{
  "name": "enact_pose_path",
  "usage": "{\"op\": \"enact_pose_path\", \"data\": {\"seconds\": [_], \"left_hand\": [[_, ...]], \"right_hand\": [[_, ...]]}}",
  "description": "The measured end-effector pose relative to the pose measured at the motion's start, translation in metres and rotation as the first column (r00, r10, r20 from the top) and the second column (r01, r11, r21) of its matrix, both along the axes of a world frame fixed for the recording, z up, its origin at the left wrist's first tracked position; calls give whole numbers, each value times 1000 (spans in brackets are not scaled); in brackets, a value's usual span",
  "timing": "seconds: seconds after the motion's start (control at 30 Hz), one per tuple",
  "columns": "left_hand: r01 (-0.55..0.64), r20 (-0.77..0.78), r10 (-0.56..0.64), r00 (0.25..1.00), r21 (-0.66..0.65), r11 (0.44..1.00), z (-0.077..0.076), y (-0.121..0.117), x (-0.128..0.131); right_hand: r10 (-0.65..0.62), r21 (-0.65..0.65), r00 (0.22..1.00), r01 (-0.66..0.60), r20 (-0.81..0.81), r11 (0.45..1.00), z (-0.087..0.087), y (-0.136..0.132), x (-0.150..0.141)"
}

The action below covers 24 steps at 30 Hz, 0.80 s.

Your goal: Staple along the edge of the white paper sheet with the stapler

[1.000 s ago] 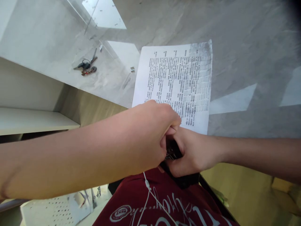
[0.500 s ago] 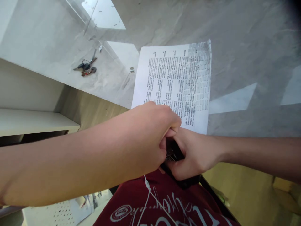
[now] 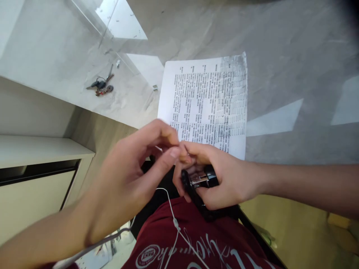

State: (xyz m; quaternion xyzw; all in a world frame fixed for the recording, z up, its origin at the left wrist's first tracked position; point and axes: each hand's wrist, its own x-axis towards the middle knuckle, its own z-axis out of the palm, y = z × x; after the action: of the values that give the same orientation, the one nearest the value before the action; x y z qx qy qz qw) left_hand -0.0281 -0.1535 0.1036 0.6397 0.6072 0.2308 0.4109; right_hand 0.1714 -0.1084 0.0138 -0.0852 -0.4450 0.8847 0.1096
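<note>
A black stapler (image 3: 200,182) with a shiny metal part lies in my right hand (image 3: 227,179), its thumb and palm closed round the body. My left hand (image 3: 140,160) is in a pinch, thumb and forefinger meeting at the fingertips of my right hand. Anything between those fingertips is too small to make out. Just beyond both hands, a printed sheet of paper (image 3: 193,93) lies on the table, its right side covered in rows of what look like staples. My hands hide the sheet's near edge.
Keys (image 3: 101,86) lie on the grey marbled table (image 3: 280,67) at the left, with a tiny piece (image 3: 155,87) between them and the sheet. A white cabinet (image 3: 33,149) stands lower left. A white earphone cord (image 3: 175,222) hangs over the dark red shirt (image 3: 179,246).
My left hand has drawn back to the left off the stapler and turned, now pinching at my right fingertips. More of the stapler shows. My right hand keeps its hold.
</note>
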Motion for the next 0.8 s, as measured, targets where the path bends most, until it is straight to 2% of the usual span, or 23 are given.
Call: {"op": "enact_pose_path", "data": {"seconds": [0.07,0.13,0.2,0.27,0.33,0.4,0.47,0.57,0.7,0.8], "left_hand": [[-111,66,109,992,27,993,-12,-15,-7],[-172,144,167,975,26,985,-25,-29,-12],[-133,287,147,947,-67,989,-35,-42,-13],[-40,435,104,894,-155,987,-44,-53,-9],[-14,497,105,861,-184,983,-52,-63,-2],[-28,499,113,859,-174,984,-60,-70,7],[-58,466,102,879,-109,992,-67,-73,17],[-122,372,85,924,78,989,-80,-73,31],[-214,352,100,931,304,928,-96,-67,47],[-310,392,164,905,346,886,-104,-61,55]], "right_hand": [[-11,-23,1000,11,14,1000,2,0,1],[-37,-17,999,37,20,999,3,-1,1],[-88,36,996,87,9,996,3,-3,2],[-137,104,990,138,-19,985,2,-6,2],[-170,149,984,176,-48,973,1,-9,2],[-193,170,979,202,-68,965,0,-11,1],[-226,201,970,239,-89,950,-1,-12,1],[-293,296,944,326,-150,898,0,-11,1],[-382,400,901,434,-207,807,3,-13,2],[-432,466,875,483,-220,741,6,-16,3]]}}
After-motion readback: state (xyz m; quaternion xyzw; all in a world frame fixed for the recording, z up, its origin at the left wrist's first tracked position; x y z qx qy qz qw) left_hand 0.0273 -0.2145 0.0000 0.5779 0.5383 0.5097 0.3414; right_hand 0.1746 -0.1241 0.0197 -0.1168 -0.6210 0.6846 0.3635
